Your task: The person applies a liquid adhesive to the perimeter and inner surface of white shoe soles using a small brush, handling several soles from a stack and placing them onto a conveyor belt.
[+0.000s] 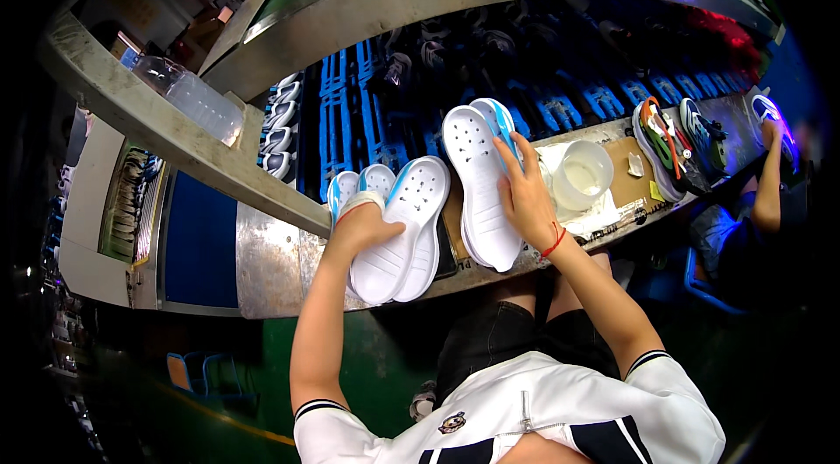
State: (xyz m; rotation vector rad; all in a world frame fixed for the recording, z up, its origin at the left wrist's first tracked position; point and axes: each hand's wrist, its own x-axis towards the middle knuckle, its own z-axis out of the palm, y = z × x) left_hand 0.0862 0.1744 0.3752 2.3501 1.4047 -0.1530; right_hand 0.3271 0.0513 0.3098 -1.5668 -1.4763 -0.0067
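My left hand [363,223] is closed on a group of white shoe soles [407,219] at the bench's near edge, its thumb lying across their upper face. A pale band wraps part of that hand, and its other fingers are mostly hidden. Small holes dot the wide end of each sole, and blue shows along some sides. Just to the right, two more white soles [477,175] lie stacked with their narrow ends toward me. Against their right side rests my right hand [525,193], its fingers stretched out and apart. A red string circles the right wrist.
A clear plastic tub [582,174] stands right of my right hand, with finished-looking shoes [661,145] beyond it. Blue racks [350,114] holding shoes lie behind the bench. A metal beam [201,136] crosses at left. Another person's arm [770,175] reaches a shoe at far right.
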